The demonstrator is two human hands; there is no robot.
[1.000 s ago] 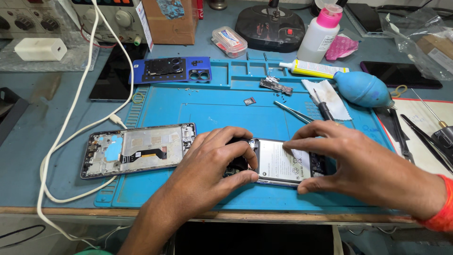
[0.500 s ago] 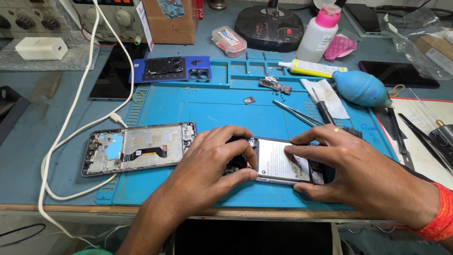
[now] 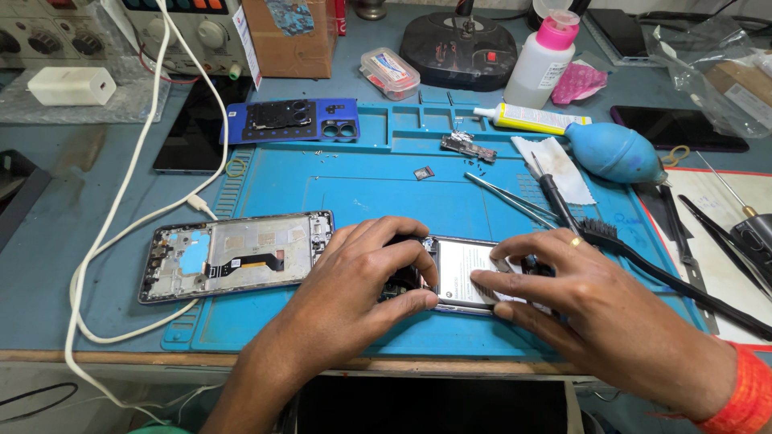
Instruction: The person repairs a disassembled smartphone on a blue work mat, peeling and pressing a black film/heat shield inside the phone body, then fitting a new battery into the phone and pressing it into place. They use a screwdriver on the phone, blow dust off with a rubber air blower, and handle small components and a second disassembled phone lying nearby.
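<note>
1. Left hand (image 3: 354, 293) fingers pinch the opened smartphone's (image 3: 466, 273) left end on the blue repair mat (image 3: 362, 189).
2. Right hand (image 3: 591, 309) fingers, spread, press its white battery (image 3: 465, 269).

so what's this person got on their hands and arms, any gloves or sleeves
No gloves: both hands are bare. The right hand has a thin gold-coloured ring on one finger and a red-orange band at the wrist. The left hand shows no ring or band, and its forearm is bare, with no sleeve in view.
</note>
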